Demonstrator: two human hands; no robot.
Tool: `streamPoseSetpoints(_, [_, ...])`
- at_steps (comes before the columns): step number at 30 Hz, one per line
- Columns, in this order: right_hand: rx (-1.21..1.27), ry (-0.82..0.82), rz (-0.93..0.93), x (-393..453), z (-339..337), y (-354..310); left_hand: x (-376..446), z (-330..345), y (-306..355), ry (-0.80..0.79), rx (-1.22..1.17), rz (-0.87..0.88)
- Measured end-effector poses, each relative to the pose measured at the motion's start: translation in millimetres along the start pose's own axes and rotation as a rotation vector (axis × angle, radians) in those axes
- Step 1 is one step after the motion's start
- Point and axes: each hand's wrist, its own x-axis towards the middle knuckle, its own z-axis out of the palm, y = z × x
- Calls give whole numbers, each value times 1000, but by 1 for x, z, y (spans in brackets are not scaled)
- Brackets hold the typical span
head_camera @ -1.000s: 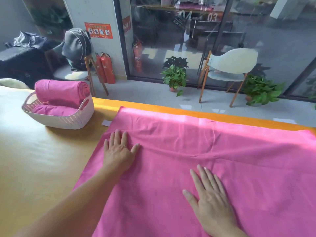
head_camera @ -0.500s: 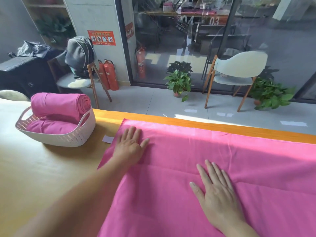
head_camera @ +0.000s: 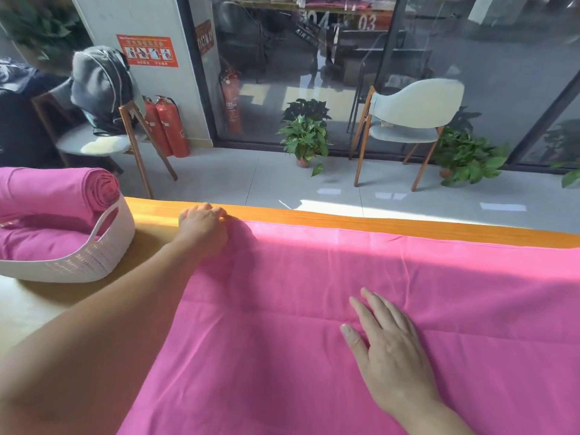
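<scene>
Bright window sunlight, glass glare, wide-angle distortion

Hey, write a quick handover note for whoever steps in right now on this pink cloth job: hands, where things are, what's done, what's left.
Left hand: fingers curled on the far left corner of the pink cloth, at the table's far edge.
Right hand: flat on the cloth's middle, fingers straight, pressing it down.
Things: cloth spread over the table; the white basket at the left holds rolled pink cloths.
Done: cloth laid out mostly smooth, with one crease running across it.
Left: probably fold or roll this cloth from that corner, then put it in the basket.
</scene>
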Motion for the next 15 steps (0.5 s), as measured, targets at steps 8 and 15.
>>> streamPoseSetpoints(8, [-43,62,-18,-1,4,0,-5,2,-7,141,-65,107])
streamPoseSetpoints(15, [-76,52,-10,0,6,-1,-12,11,-7,290,127,102])
